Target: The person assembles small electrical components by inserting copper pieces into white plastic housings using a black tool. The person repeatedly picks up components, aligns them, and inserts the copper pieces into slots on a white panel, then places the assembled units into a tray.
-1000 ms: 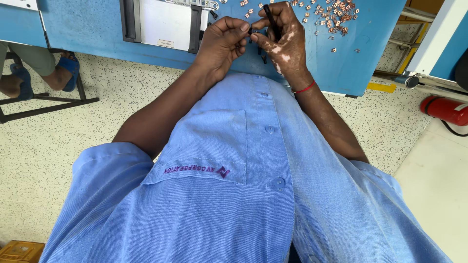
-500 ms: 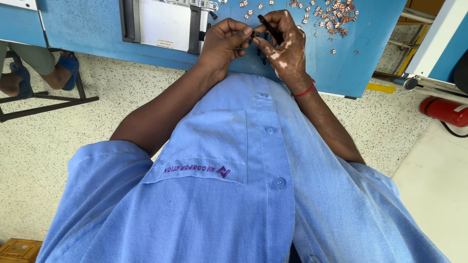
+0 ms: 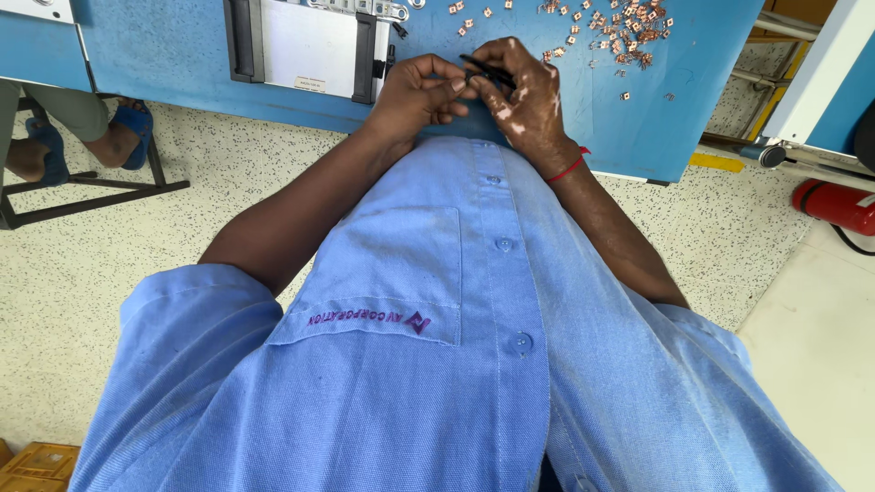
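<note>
My left hand [image 3: 417, 91] and my right hand [image 3: 519, 91] meet at the near edge of a blue worktable [image 3: 164, 64]. A thin black tool [image 3: 488, 73], like tweezers, lies in my right hand's grip and points toward my left fingertips. My left fingers are pinched together at the tool's tip; whatever is between them is too small to make out. Several small copper-coloured metal parts [image 3: 629, 23] lie scattered on the table beyond my right hand. My blue shirt fills the lower view.
A black-framed fixture with a white plate [image 3: 305, 46] sits on the table left of my hands. Another person's sandalled feet [image 3: 118, 137] rest by a metal stool frame at far left. A red cylinder [image 3: 834, 205] lies on the floor at right.
Both hands have stayed together at the table edge; the fingers shifted slightly around the black tool.
</note>
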